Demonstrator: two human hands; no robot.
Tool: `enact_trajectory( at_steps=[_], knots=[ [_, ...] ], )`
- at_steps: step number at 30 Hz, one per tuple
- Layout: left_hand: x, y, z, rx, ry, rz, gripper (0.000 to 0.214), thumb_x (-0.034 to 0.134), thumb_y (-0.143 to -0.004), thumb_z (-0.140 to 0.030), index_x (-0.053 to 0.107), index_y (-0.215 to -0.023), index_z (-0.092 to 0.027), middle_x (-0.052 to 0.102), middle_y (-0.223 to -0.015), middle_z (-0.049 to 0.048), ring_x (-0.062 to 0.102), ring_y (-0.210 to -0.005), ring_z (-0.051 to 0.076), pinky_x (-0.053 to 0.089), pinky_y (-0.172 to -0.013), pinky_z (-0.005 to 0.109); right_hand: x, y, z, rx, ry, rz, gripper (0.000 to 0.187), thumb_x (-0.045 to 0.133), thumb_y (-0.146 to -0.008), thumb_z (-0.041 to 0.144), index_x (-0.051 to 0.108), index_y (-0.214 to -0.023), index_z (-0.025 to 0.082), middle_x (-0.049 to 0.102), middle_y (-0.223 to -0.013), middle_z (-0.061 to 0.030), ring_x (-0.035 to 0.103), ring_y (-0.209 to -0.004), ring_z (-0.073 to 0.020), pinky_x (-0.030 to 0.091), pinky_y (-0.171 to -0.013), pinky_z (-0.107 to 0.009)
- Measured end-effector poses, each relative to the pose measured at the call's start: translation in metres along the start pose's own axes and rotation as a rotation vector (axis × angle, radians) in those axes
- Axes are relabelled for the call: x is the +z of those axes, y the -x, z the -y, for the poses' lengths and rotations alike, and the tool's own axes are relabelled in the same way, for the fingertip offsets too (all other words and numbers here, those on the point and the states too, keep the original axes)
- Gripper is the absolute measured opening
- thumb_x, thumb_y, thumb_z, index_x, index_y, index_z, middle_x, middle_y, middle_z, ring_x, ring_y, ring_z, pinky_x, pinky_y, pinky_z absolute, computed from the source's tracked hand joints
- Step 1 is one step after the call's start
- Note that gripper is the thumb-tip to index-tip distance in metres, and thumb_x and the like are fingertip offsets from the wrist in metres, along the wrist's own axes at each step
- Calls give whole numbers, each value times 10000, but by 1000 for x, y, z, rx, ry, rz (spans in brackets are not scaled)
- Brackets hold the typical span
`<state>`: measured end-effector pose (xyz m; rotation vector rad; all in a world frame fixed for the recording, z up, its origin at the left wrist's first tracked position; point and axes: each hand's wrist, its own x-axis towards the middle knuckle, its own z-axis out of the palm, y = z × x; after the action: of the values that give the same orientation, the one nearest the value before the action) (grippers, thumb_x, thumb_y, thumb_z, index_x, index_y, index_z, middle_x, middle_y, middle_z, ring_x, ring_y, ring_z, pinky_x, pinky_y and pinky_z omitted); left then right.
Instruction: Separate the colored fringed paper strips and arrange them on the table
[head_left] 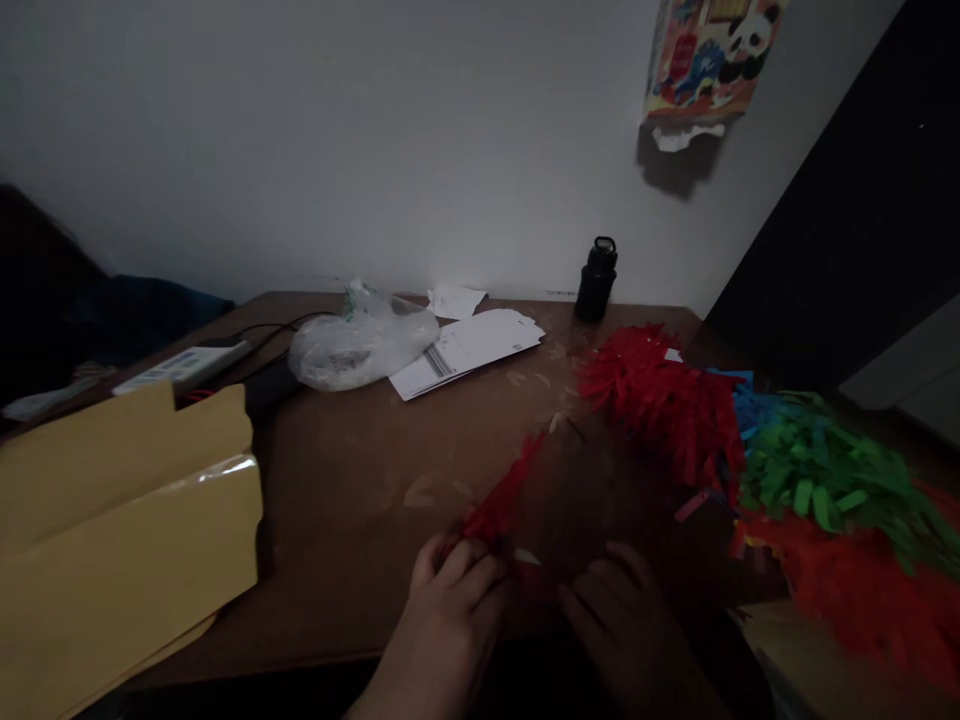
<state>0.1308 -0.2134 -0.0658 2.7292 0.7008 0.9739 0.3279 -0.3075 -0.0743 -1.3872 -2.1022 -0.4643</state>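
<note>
My left hand (457, 610) is closed at the table's near edge, its fingers around the lower end of a strip of red fringed paper (510, 490). The strip's loose end points up and away across the tabletop. My right hand (619, 620) is a little to the right, in deep shadow. Its fingers are slightly bent and apart, with nothing visible in them. A dim reddish patch lies between the two hands, too dark to make out. To the right rests a bulky bundle of red fringed paper (667, 400), touching blue, green (840, 470) and orange fringe (862, 590).
Yellow padded envelopes (127, 540) cover the left side of the brown table (337, 500). Near the wall are a clear plastic bag (360, 345), white cards (480, 345), a power strip (184, 365) and a black bottle (597, 280). A tissue pack (712, 60) hangs above.
</note>
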Motion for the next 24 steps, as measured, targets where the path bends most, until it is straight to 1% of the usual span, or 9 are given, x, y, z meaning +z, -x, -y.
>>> enact_trajectory(
  at_steps=[2, 3, 6, 7, 10, 13, 16, 20, 24],
  knots=[
    [3, -1, 5, 2, -37, 9, 269, 441, -921, -111, 667, -860, -243, 681, -761, -2, 525, -790, 198, 256, -906, 429, 1, 1, 0, 39, -57, 17, 412, 257, -1013, 129, 656, -916, 168, 625, -747, -23, 553, -752, -160, 341, -970, -419],
    [2, -2, 6, 4, -52, 38, 268, 438, -925, -110, 662, -854, -240, 673, -753, -4, 523, -779, 197, 255, -899, 425, 2, 1, -1, 77, -85, 15, 408, 264, -1020, 156, 647, -883, 180, 616, -739, -16, 546, -742, -156, 346, -955, -413],
    [-10, -6, 8, 6, -50, 155, 214, 463, -928, -141, 646, -872, -236, 670, -788, -6, 530, -788, 202, 257, -884, 413, 5, 4, -1, 224, -144, -14, 363, 326, -1020, 199, 621, -808, 207, 603, -737, 3, 537, -751, -153, 338, -938, -406],
    [-13, -7, 8, 6, -39, 168, 194, 475, -925, -154, 643, -876, -236, 669, -801, -6, 531, -791, 205, 261, -875, 411, 5, 5, -1, 263, -153, -36, 348, 346, -1016, 201, 616, -797, 213, 604, -743, 7, 537, -759, -153, 331, -942, -406],
    [-19, -10, 8, -4, -15, 167, 177, 493, -913, -157, 631, -827, -230, 648, -777, -8, 530, -770, 203, 276, -839, 397, 7, 4, 2, 318, -155, -114, 321, 372, -1012, 206, 614, -802, 223, 623, -776, 11, 549, -787, -154, 310, -954, -397],
    [-17, -11, 8, -32, -17, 183, 192, 486, -905, -136, 615, -786, -212, 624, -754, 2, 527, -750, 198, 295, -793, 377, 7, 3, 4, 355, -147, -175, 304, 379, -1012, 214, 604, -807, 224, 634, -785, 11, 562, -786, -158, 316, -930, -388],
    [-15, -15, 8, -68, -46, 188, 207, 460, -909, -125, 614, -792, -199, 632, -787, 24, 533, -773, 207, 309, -756, 366, 7, 4, 5, 402, -123, -218, 259, 402, -992, 182, 583, -811, 220, 634, -809, -4, 567, -812, -175, 331, -910, -404],
    [-15, -26, 7, -105, -156, 303, 169, 476, -891, -118, 617, -830, -185, 667, -866, 54, 551, -817, 232, 329, -751, 376, 7, 3, 8, 477, -74, -197, 189, 459, -939, 169, 543, -774, 205, 605, -809, -29, 536, -795, -199, 352, -845, -417],
    [-12, -37, 8, -127, -243, 417, 155, 490, -892, -128, 604, -797, -173, 686, -837, 72, 579, -806, 257, 332, -753, 411, 9, 0, 8, 550, -6, -158, 210, 470, -919, 207, 495, -711, 207, 566, -750, -28, 504, -742, -205, 347, -784, -413]
  ],
)
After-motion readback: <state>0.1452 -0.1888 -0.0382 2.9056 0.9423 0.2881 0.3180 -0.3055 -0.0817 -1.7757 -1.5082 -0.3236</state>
